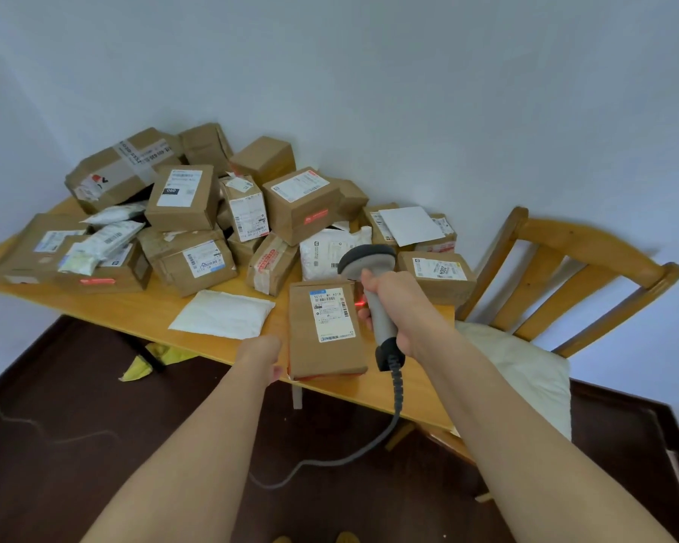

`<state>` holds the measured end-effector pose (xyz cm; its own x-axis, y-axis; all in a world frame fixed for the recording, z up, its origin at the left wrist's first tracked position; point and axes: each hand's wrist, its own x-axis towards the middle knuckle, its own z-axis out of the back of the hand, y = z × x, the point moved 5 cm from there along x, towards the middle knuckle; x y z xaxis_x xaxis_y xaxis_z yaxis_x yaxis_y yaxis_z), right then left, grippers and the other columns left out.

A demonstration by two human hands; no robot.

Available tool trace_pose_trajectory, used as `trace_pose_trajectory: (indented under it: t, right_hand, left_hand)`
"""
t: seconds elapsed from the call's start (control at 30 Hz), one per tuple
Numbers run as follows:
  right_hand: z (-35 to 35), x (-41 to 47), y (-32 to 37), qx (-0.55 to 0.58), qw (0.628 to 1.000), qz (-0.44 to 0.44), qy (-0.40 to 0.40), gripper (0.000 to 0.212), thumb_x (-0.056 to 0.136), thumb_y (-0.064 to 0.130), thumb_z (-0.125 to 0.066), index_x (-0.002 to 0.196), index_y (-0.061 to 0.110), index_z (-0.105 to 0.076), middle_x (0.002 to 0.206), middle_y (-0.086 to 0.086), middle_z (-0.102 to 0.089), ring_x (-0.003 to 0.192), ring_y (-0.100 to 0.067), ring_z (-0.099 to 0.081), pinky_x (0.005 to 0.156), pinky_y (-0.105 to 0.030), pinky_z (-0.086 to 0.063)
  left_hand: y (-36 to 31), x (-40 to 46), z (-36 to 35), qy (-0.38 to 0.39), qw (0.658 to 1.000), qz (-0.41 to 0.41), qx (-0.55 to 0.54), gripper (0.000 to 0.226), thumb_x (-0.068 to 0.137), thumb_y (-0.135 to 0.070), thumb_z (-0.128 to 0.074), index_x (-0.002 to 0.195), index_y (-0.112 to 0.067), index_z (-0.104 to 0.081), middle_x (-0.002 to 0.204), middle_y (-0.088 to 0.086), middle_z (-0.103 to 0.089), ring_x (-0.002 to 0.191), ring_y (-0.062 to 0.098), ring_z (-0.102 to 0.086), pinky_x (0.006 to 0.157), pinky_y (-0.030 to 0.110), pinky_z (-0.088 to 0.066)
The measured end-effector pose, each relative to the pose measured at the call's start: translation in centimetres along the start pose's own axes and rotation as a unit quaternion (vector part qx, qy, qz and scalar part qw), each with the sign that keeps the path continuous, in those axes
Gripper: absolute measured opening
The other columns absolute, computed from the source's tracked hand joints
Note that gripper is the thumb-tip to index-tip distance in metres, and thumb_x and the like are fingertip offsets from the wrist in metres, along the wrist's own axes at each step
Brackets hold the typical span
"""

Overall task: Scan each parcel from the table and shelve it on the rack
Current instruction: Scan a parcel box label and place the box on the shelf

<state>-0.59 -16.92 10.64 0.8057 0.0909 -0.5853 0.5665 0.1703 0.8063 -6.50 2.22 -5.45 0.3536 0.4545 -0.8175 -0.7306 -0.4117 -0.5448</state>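
Parcel [324,331], a flat brown box with a white label, lies at the near edge of the table [142,307], lower centre of the frame. Our right hand [385,303] grips a grey barcode scanner [373,284] just right of it, red light on the label's edge. Our left hand [261,352] rests at the parcel's left side; we cannot tell its grip. Behind, more parcels [181,221] crowd the table. A wooden chair [565,268] stands at right.
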Motion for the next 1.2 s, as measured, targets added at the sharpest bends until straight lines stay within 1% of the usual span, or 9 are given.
trace_pose_trajectory:
  t: [0.2, 0.37, 0.5, 0.63, 0.77, 0.87, 0.97, 1.07, 1.2]
  right_hand:
    - [0.2, -0.5, 0.6, 0.014, 1.0, 0.007, 0.004, 0.038, 0.097, 0.033, -0.06, 0.127, 0.013, -0.05, 0.107, -0.01, -0.059, 0.07, -0.015, -0.057, 0.063, -0.026, -0.051]
    - [0.3, 0.7, -0.4, 0.013, 0.999, 0.048, -0.005, 0.035, 0.091, 0.022, -0.068, 0.12, 0.01, -0.054, 0.106, -0.014, -0.064, 0.062, -0.013, -0.058, 0.056, -0.025, -0.05]
    - [0.3, 3.7, -4.2, 0.065, 0.998, -0.004, -0.013, 0.032, 0.09, 0.005, -0.066, 0.121, 0.008, -0.057, 0.097, -0.01, -0.064, 0.058, -0.013, -0.058, 0.055, -0.025, -0.048]
    - [-0.1, 7.1, -8.9, 0.09, 0.993, -0.065, -0.027, 0.023, 0.091, 0.002, -0.064, 0.108, 0.015, -0.056, 0.096, -0.009, -0.067, 0.062, -0.014, -0.059, 0.058, -0.026, -0.049]
    - [-0.6, 8.8, -12.3, 0.08, 0.991, -0.104, -0.02, 0.02, 0.091, 0.003, -0.064, 0.097, 0.019, -0.055, 0.097, -0.009, -0.064, 0.065, -0.016, -0.06, 0.06, -0.026, -0.05]
    - [-0.9, 8.9, -13.2, 0.076, 0.991, -0.114, 0.004, 0.018, 0.091, 0.004, -0.064, 0.098, 0.019, -0.056, 0.096, -0.01, -0.063, 0.063, -0.015, -0.06, 0.06, -0.025, -0.048]
    - [-0.7, 8.3, -12.8, 0.075, 0.991, -0.112, 0.019, 0.02, 0.09, 0.003, -0.064, 0.105, 0.016, -0.058, 0.096, -0.01, -0.062, 0.06, -0.014, -0.059, 0.057, -0.025, -0.047]
    - [-0.2, 7.5, -11.6, 0.082, 0.992, -0.093, 0.018, 0.027, 0.09, 0.002, -0.064, 0.112, 0.013, -0.056, 0.094, -0.011, -0.062, 0.059, -0.014, -0.059, 0.053, -0.024, -0.046]
    - [-1.0, 5.7, -9.1, 0.082, 0.995, -0.035, 0.044, 0.024, 0.09, -0.001, -0.063, 0.108, 0.013, -0.055, 0.088, -0.009, -0.062, 0.058, -0.013, -0.058, 0.055, -0.024, -0.047]
  left_hand:
    - [-0.7, -0.8, -0.4, -0.01, 1.0, -0.01, -0.003, 0.025, 0.094, -0.01, -0.055, 0.117, -0.009, -0.045, 0.118, 0.017, -0.055, 0.096, 0.03, -0.057, 0.076, 0.036, -0.054]
    - [-0.6, -1.0, -0.7, -0.011, 1.0, -0.005, -0.029, 0.041, 0.094, -0.011, -0.056, 0.133, -0.009, -0.044, 0.113, 0.014, -0.053, 0.1, 0.028, -0.055, 0.085, 0.035, -0.053]
    - [-0.1, -0.7, -1.2, 0.008, 0.999, -0.032, -0.007, 0.034, 0.097, -0.013, -0.056, 0.128, -0.004, -0.045, 0.093, 0.006, -0.048, 0.092, 0.024, -0.051, 0.094, 0.035, -0.047]
    - [0.7, 1.4, -2.4, 0.051, 0.997, -0.059, 0.023, 0.044, 0.097, -0.023, -0.058, 0.134, -0.004, -0.046, 0.129, 0.011, -0.052, 0.124, 0.029, -0.048, 0.103, 0.038, -0.041]
    - [2.7, 3.1, -4.0, 0.113, 0.992, -0.042, 0.048, 0.044, 0.098, -0.03, -0.057, 0.137, -0.012, -0.049, 0.123, 0.001, -0.056, 0.103, 0.019, -0.05, 0.077, 0.033, -0.043]
    - [3.2, 3.0, -4.3, 0.094, 0.991, -0.067, 0.071, 0.05, 0.096, -0.015, -0.061, 0.142, -0.015, -0.044, 0.124, 0.003, -0.056, 0.098, 0.02, -0.053, 0.063, 0.026, -0.043]
    - [3.7, 2.2, -3.6, 0.096, 0.993, -0.059, 0.032, 0.055, 0.096, -0.013, -0.06, 0.145, -0.021, -0.039, 0.139, 0.006, -0.05, 0.119, 0.025, -0.048, 0.094, 0.044, -0.041]
    - [4.0, 0.6, -3.1, 0.131, 0.99, -0.038, -0.036, 0.053, 0.096, -0.019, -0.061, 0.141, -0.03, -0.037, 0.142, 0.009, -0.045, 0.139, 0.033, -0.031, 0.11, 0.067, -0.018]
    - [3.2, -2.4, -1.7, 0.149, 0.979, -0.074, -0.117, 0.045, 0.095, -0.026, -0.061, 0.131, -0.036, -0.036, 0.112, 0.001, -0.052, 0.113, 0.026, -0.039, 0.111, 0.071, -0.011]
